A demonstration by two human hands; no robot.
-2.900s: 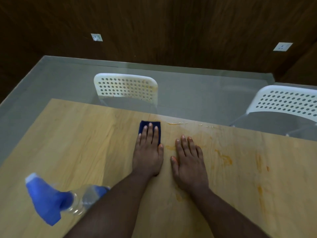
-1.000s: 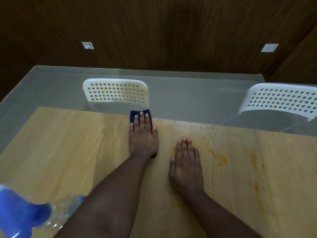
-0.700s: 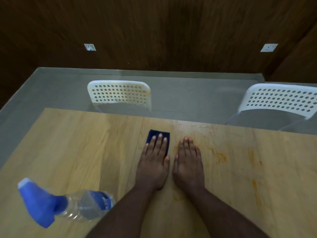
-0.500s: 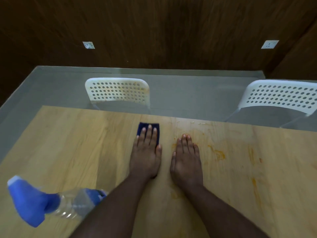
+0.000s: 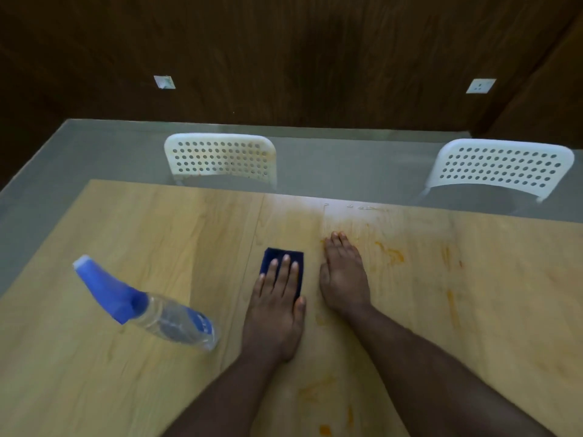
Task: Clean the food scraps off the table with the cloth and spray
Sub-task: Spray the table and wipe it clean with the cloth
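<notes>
Two hands are working the wooden table (image 5: 157, 234): the left hand (image 5: 277, 305), fingers straight, is pressing the dark cloth (image 5: 281, 258) flat to wipe, while the right hand (image 5: 342, 275) is lying open, bracing beside orange smears (image 5: 392, 255); the spray bottle (image 5: 148, 305) is lying on its side at left.

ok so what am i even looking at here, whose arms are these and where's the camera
No machine here: these are a person's two bare arms, filmed by a wide-angle camera worn on their head, looking down. The left hand presses flat on a dark blue cloth on the wooden table. The right hand rests flat on the wood, holding nothing. A spray bottle lies on its side to the left. Orange food smears mark the table to the right. Two white chairs stand beyond.
</notes>
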